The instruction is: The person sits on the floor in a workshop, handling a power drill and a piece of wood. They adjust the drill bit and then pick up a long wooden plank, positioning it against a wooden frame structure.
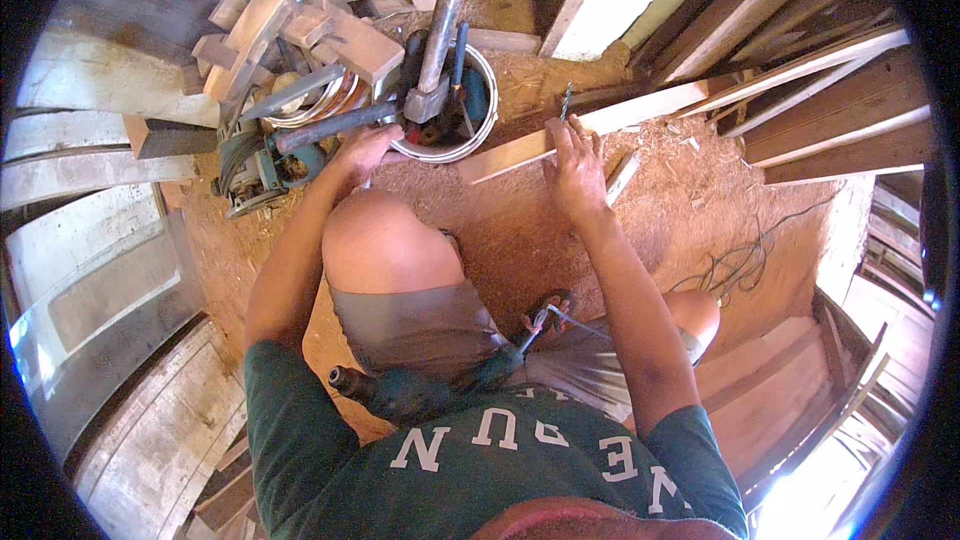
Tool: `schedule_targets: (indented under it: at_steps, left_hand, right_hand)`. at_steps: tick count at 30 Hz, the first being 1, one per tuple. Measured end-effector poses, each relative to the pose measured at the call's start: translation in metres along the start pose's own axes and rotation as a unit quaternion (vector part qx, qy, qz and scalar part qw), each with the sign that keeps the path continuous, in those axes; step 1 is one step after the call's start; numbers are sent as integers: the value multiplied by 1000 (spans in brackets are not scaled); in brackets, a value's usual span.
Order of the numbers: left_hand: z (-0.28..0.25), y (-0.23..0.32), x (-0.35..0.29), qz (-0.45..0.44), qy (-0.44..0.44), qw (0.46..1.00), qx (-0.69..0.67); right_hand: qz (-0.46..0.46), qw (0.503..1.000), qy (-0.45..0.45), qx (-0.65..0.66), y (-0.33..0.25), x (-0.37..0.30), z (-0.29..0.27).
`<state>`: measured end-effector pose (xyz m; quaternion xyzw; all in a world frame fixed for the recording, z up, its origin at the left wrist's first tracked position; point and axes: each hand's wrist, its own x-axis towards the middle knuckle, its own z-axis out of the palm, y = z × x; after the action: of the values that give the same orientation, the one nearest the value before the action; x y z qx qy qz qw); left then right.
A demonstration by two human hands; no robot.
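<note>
Head view: the white bucket stood ahead, crammed with tools. A steel-shafted tool stuck up out of it, and a dark bar slanted beside its left edge. Wood blocks were heaped behind; a teal power tool sat on the left. A pale board crossed the ground right of the bucket, directly under the bit.

Right hand pinched the dark spiral drill bit at its fingertips, bit pointing away, above the board. Left hand was at the bucket's near-left rim, fingers partly curled (can't tell if it gripped anything). A teal-and-black drill lay across the lap.

Floor: brown, littered with shavings. Loose cord on the right, stacked timber beyond, weathered panels left.

Writing: white block letters across the green shirt, partly folded.
</note>
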<state>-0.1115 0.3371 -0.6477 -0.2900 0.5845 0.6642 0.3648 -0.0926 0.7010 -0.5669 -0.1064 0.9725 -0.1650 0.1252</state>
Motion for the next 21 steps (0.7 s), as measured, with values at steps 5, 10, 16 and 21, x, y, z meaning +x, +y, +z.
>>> schedule_targets:
  at_steps: [5,10,16,21]
  left_hand:
    - [-1,48,-52,-1,-2,988,152]
    - [-29,72,-128,63,-56,961,264]
    - [3,121,-219,186,38,939,285]
    - [84,132,-232,146,-56,938,309]
  right_hand:
    - [-16,997,21,-67,4,13,5]
    - [-20,999,47,-12,-7,17,-14]
    - [54,962,93,251,-18,-19,-38]
    - [183,727,77,658,-66,-52,-63]
